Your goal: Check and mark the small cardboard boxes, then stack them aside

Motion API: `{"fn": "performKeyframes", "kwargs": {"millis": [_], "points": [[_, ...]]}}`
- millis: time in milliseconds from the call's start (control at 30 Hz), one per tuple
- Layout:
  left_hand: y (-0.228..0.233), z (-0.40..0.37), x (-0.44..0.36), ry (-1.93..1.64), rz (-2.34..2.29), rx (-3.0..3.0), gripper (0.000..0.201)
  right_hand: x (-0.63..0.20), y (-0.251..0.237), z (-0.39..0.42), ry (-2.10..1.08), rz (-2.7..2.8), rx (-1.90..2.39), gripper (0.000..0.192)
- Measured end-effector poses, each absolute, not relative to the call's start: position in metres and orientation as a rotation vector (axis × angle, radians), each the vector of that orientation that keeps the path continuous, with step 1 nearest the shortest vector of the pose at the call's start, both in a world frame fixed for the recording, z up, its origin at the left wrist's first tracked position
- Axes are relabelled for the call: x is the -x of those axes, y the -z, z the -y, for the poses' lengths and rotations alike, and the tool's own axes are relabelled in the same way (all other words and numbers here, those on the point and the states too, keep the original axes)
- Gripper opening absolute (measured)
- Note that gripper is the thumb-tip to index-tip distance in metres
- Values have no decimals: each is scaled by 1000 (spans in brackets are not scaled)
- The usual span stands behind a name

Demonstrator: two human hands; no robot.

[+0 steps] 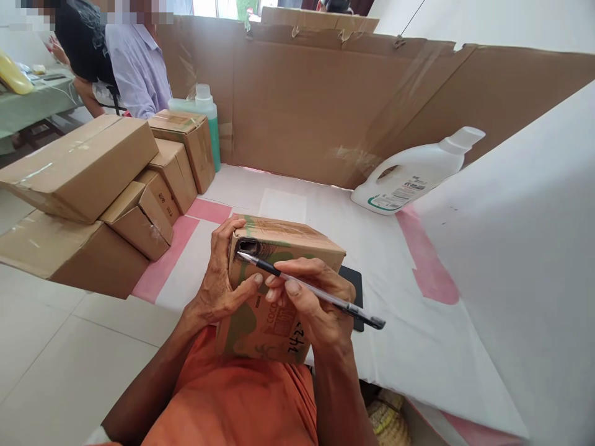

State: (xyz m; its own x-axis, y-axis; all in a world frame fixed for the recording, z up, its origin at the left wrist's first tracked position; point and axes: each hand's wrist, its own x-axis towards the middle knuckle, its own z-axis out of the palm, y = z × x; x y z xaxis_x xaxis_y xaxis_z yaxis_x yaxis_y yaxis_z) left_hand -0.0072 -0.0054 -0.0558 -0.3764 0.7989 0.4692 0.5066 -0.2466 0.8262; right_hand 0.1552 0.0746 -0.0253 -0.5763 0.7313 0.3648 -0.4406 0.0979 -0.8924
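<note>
A small cardboard box with green print and taped top stands on edge near the table's front, resting against my lap. My left hand grips its left side, thumb across the front face. My right hand holds a pen with the tip pointing up-left at a dark gap in the box's top left corner. Handwritten digits show on the box's lower front. A dark flat object lies behind my right hand, mostly hidden.
Several taped brown cartons are stacked at the left. A white detergent bottle lies at the back right, and a green-and-white bottle stands behind the cartons. Cardboard walls enclose the white-covered table. Two people stand at the far left.
</note>
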Motion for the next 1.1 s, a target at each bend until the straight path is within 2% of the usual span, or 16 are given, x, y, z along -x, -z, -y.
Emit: {"fn": "performKeyframes", "kwargs": {"millis": [67,533,1100], "points": [[56,5,7,-1658,-1749,-1587,80,-153,25,-75,-1572,1496,323,9],[52,3,3,-1637,-1780,-1586,83,-151,32,-71,-1254,1683,417,12],[55,4,5,-1618,-1807,-1621,80,-162,23,-73,-1090,1602,571,6]]}}
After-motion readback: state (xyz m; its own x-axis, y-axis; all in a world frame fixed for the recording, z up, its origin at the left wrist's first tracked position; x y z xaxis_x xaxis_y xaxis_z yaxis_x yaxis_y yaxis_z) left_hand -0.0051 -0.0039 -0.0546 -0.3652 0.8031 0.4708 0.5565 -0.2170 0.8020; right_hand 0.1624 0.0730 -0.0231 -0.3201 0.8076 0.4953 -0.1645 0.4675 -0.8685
